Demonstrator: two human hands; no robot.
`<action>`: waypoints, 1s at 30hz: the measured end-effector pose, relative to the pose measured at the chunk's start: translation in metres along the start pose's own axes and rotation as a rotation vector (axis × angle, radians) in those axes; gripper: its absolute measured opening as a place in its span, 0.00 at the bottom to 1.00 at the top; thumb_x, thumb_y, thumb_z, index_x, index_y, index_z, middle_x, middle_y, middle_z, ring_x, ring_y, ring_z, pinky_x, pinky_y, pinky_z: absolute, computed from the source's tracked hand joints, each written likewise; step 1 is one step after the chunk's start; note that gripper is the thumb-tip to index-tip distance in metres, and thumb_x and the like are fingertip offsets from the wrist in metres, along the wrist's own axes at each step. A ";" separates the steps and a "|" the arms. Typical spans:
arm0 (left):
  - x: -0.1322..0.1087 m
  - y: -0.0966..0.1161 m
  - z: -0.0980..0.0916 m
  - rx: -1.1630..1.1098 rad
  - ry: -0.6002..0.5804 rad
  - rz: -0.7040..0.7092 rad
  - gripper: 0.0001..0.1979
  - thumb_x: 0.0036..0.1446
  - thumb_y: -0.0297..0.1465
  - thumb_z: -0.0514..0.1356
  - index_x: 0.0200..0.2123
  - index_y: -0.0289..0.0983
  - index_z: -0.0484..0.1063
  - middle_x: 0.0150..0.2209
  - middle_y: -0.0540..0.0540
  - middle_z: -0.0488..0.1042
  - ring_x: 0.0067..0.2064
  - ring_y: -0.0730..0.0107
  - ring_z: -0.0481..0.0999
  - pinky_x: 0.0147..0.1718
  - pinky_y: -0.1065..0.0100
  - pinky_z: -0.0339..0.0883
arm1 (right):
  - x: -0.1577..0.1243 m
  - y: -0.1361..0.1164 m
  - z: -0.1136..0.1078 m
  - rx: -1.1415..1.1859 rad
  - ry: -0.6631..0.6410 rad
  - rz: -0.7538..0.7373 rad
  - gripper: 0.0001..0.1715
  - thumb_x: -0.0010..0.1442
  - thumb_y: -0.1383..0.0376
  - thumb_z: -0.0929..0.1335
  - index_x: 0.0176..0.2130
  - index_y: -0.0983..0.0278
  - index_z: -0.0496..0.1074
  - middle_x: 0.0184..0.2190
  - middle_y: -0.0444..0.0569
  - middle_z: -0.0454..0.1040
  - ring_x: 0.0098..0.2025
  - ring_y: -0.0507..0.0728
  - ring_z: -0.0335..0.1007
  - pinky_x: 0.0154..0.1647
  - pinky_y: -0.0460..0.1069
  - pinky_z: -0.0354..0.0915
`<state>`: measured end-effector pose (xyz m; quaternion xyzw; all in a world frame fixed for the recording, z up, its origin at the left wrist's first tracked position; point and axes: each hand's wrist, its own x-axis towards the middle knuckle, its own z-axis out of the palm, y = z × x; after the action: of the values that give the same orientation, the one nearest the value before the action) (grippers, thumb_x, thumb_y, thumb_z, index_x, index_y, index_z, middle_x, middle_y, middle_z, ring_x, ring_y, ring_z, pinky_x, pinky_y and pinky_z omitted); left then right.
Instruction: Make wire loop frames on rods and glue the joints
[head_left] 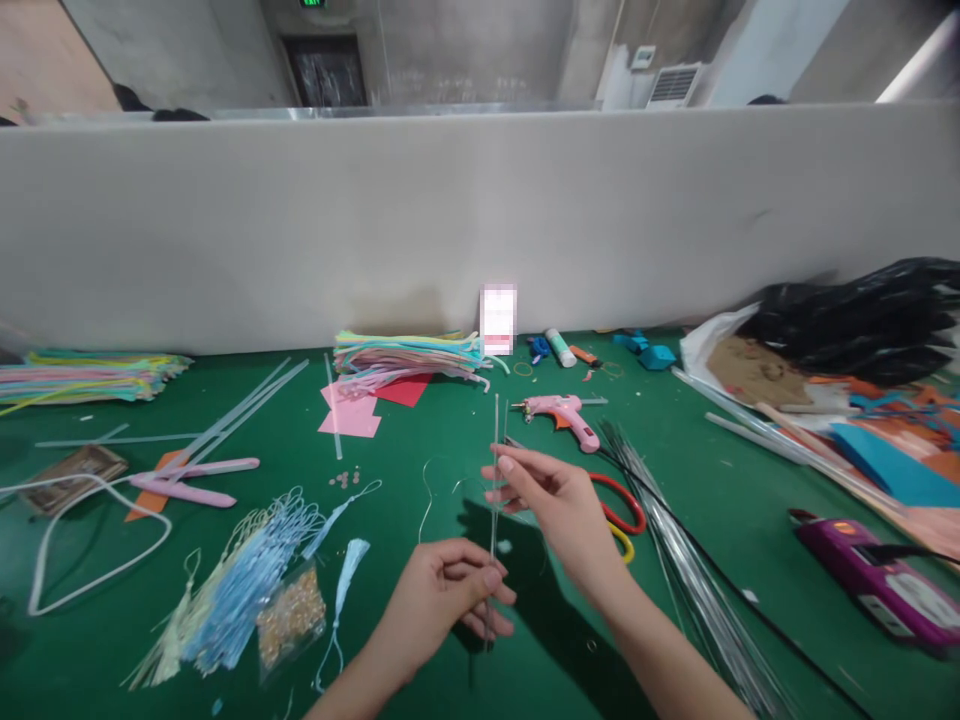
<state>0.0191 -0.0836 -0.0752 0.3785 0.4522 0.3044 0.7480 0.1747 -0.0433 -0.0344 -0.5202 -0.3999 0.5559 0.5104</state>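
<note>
My left hand [454,595] pinches the lower end of thin, straight metal wires [493,535], held nearly upright above the green table. Higher up, my right hand [551,495] closes thumb and fingertips on the same wires, whose tips stick up past it. How many wires there are I cannot tell exactly. Just beyond my right wrist lie scissors [637,505] with red and yellow handles, partly covered by that hand. A bundle of similar wires [675,560] lies to the right. A thin curved wire [426,500] rests on the table beyond my left hand.
A pink glue gun [562,408] lies beyond my right hand, its black cord running right. Pipe cleaners [409,362] are stacked by the white partition [420,220]. Tassels [255,580], a bag of beads [292,615] and pink pliers-like tool [195,482] lie left; a purple device [877,580] right.
</note>
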 end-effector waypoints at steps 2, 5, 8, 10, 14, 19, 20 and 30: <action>-0.002 -0.003 0.001 0.008 -0.054 -0.021 0.21 0.43 0.45 0.70 0.30 0.33 0.73 0.27 0.42 0.80 0.24 0.66 0.80 0.21 0.74 0.69 | 0.003 -0.005 -0.002 0.027 -0.012 -0.002 0.23 0.50 0.53 0.74 0.42 0.64 0.78 0.33 0.52 0.81 0.28 0.54 0.77 0.29 0.48 0.70; -0.005 -0.008 -0.001 0.038 -0.125 -0.036 0.20 0.45 0.44 0.70 0.30 0.33 0.72 0.27 0.42 0.81 0.25 0.66 0.80 0.22 0.73 0.69 | 0.003 -0.006 -0.007 0.082 -0.055 0.028 0.21 0.50 0.54 0.75 0.40 0.64 0.79 0.33 0.52 0.81 0.28 0.54 0.77 0.27 0.46 0.70; -0.006 -0.004 -0.006 0.139 -0.123 0.042 0.19 0.50 0.45 0.66 0.32 0.33 0.74 0.31 0.39 0.81 0.31 0.65 0.81 0.29 0.70 0.71 | -0.002 -0.003 -0.010 0.118 -0.094 0.062 0.19 0.49 0.55 0.75 0.39 0.64 0.79 0.31 0.51 0.81 0.27 0.53 0.78 0.24 0.44 0.69; -0.004 0.007 -0.008 0.204 -0.015 0.175 0.19 0.55 0.45 0.63 0.36 0.33 0.76 0.37 0.39 0.81 0.38 0.63 0.81 0.35 0.69 0.72 | -0.008 0.001 -0.010 0.138 -0.145 0.089 0.19 0.50 0.55 0.75 0.39 0.65 0.79 0.30 0.51 0.81 0.26 0.53 0.78 0.24 0.43 0.70; 0.004 0.039 -0.007 0.124 0.174 0.293 0.18 0.57 0.45 0.62 0.42 0.36 0.77 0.44 0.41 0.79 0.42 0.64 0.79 0.40 0.68 0.72 | -0.021 0.011 -0.004 0.189 -0.275 0.181 0.19 0.52 0.55 0.74 0.39 0.65 0.79 0.30 0.52 0.81 0.27 0.53 0.78 0.25 0.43 0.70; 0.019 0.060 -0.001 0.070 0.151 0.234 0.12 0.54 0.39 0.66 0.35 0.36 0.77 0.34 0.45 0.81 0.34 0.71 0.78 0.34 0.73 0.71 | -0.021 0.023 0.002 0.228 -0.277 0.286 0.20 0.48 0.54 0.76 0.36 0.66 0.80 0.28 0.51 0.81 0.26 0.53 0.78 0.25 0.43 0.71; 0.022 0.060 -0.002 0.075 0.153 0.221 0.11 0.53 0.38 0.67 0.33 0.36 0.76 0.32 0.46 0.81 0.32 0.72 0.77 0.33 0.74 0.70 | -0.019 0.025 0.002 0.226 -0.268 0.305 0.20 0.48 0.54 0.76 0.36 0.66 0.80 0.28 0.52 0.81 0.26 0.53 0.78 0.25 0.44 0.71; 0.029 0.051 -0.007 0.006 0.148 0.134 0.07 0.50 0.35 0.69 0.29 0.36 0.77 0.26 0.48 0.81 0.29 0.76 0.76 0.30 0.78 0.68 | -0.007 0.016 -0.018 0.007 -0.108 0.165 0.13 0.50 0.57 0.75 0.30 0.64 0.78 0.23 0.45 0.77 0.25 0.49 0.72 0.22 0.41 0.67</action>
<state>0.0190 -0.0319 -0.0471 0.3867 0.4809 0.3797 0.6892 0.1892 -0.0543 -0.0517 -0.5188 -0.3808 0.6246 0.4423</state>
